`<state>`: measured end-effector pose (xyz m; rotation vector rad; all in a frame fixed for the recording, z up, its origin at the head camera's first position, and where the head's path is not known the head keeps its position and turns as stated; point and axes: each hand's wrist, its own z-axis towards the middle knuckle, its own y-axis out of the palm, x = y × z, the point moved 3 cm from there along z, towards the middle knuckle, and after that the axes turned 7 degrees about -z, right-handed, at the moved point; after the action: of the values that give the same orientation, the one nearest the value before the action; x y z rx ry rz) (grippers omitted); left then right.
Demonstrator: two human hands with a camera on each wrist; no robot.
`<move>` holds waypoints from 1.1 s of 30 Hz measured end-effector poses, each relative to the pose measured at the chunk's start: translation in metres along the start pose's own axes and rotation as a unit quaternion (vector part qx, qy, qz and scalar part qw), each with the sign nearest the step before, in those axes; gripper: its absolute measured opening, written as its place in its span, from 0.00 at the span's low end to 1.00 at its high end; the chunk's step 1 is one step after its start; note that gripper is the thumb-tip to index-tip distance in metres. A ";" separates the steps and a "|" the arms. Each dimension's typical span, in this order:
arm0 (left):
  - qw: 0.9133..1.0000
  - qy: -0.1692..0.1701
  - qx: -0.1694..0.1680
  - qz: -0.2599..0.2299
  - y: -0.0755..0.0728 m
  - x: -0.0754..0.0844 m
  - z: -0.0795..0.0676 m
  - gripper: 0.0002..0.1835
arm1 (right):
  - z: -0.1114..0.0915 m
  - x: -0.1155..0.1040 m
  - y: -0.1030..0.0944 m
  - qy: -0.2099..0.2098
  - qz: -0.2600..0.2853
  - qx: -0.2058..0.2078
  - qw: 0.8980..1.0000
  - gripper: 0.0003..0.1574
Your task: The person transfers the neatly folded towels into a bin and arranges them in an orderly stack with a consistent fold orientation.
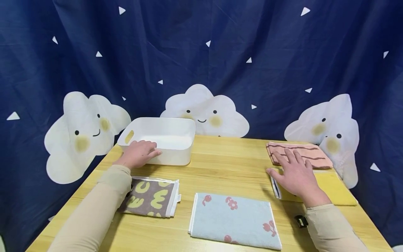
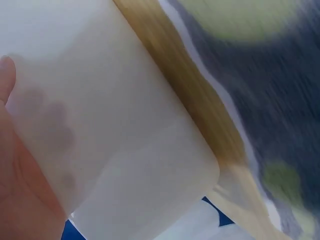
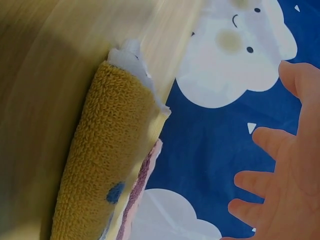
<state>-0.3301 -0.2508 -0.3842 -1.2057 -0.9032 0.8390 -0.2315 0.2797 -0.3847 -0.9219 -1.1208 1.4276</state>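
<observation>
My left hand (image 1: 140,154) grips the near rim of a white plastic bin (image 1: 171,157). In the left wrist view the thumb lies on the outside of the bin wall (image 2: 125,125), and the fingers show as shadows through it. My right hand (image 1: 296,176), fingers spread, hovers over a folded yellow towel (image 1: 335,187) and holds nothing. The right wrist view has that yellow towel (image 3: 100,150) apart from the spread fingers (image 3: 272,142). Just behind it lies a folded pink towel (image 1: 310,154) with brown stripes.
A folded brown towel (image 1: 151,197) with yellow letters lies under my left forearm. At the table's front middle is a folded light blue towel (image 1: 233,220) with red flowers. A dark blue curtain (image 1: 201,63) with clouds hangs behind the wooden table (image 1: 226,168).
</observation>
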 end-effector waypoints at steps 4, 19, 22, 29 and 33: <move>1.000 0.011 0.002 -0.001 0.003 0.016 0.006 0.24 | 0.000 -0.001 0.000 0.004 0.000 -0.005 1.000 0.50; 0.996 0.080 0.030 0.011 0.018 0.095 0.034 0.20 | 0.001 0.000 0.000 0.004 -0.001 -0.004 1.000 0.50; 0.996 0.085 0.032 0.015 0.021 0.113 0.040 0.20 | 0.002 0.000 0.001 0.001 0.000 -0.006 1.000 0.50; 0.998 0.064 0.018 0.017 0.030 0.154 0.055 0.23 | 0.001 -0.003 0.002 0.002 0.007 -0.010 1.000 0.50; 0.998 0.051 0.007 0.022 0.031 0.172 0.061 0.23 | 0.002 -0.003 0.002 0.003 0.003 -0.008 1.000 0.50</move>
<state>-0.3169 -0.0658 -0.3862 -1.2492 -0.7898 0.8107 -0.2334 0.2761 -0.3862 -0.9415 -1.1268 1.4226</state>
